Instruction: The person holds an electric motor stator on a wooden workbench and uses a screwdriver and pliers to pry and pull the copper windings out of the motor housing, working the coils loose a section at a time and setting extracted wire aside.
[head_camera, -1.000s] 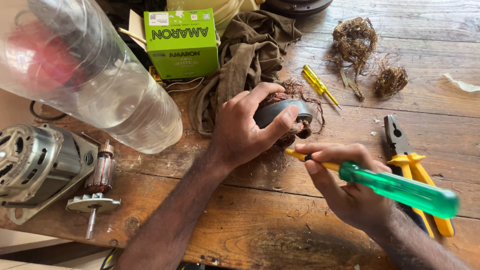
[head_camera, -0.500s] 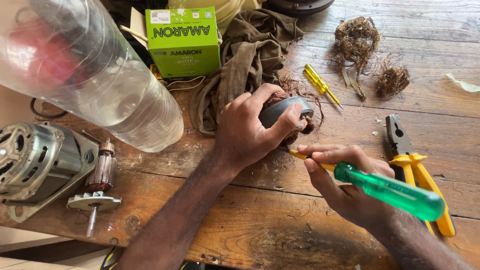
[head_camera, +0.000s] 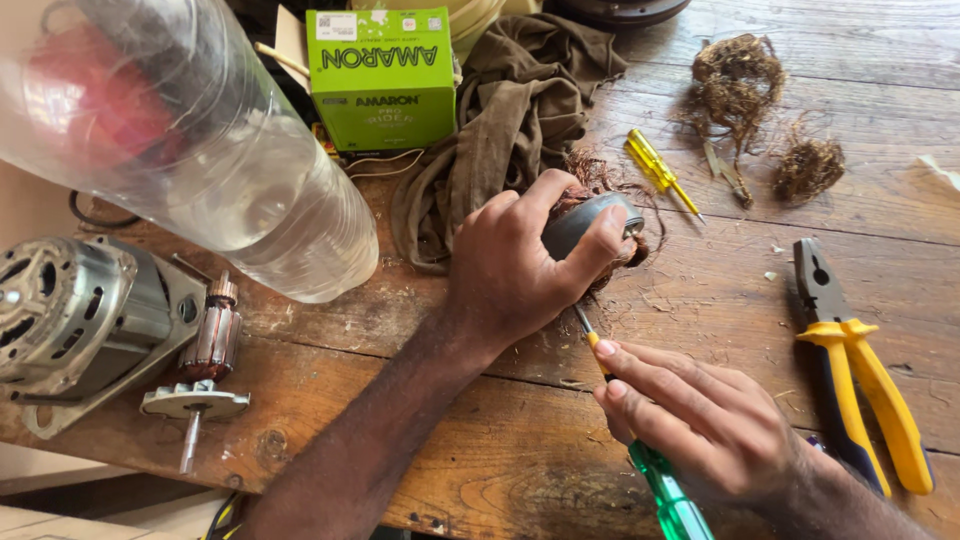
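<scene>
My left hand (head_camera: 520, 265) grips a grey metal motor part (head_camera: 585, 222) with copper wire strands around it, pressing it on the wooden bench (head_camera: 500, 450). My right hand (head_camera: 700, 420) holds a screwdriver with a green see-through handle (head_camera: 668, 495) and a yellow collar. Its thin shaft (head_camera: 583, 322) points up toward the underside of the motor part, just below my left thumb.
A large clear plastic bottle (head_camera: 200, 150) lies at left, over a motor housing (head_camera: 70, 320) and an armature (head_camera: 205, 355). A green box (head_camera: 380, 75), a brown rag (head_camera: 510, 120), a small yellow screwdriver (head_camera: 655, 170), wire clumps (head_camera: 740, 85) and yellow-handled pliers (head_camera: 850, 350) lie around.
My right hand has swung the screwdriver from lying sideways to pointing upward, handle now toward me. My left hand stays clamped on the motor part.
</scene>
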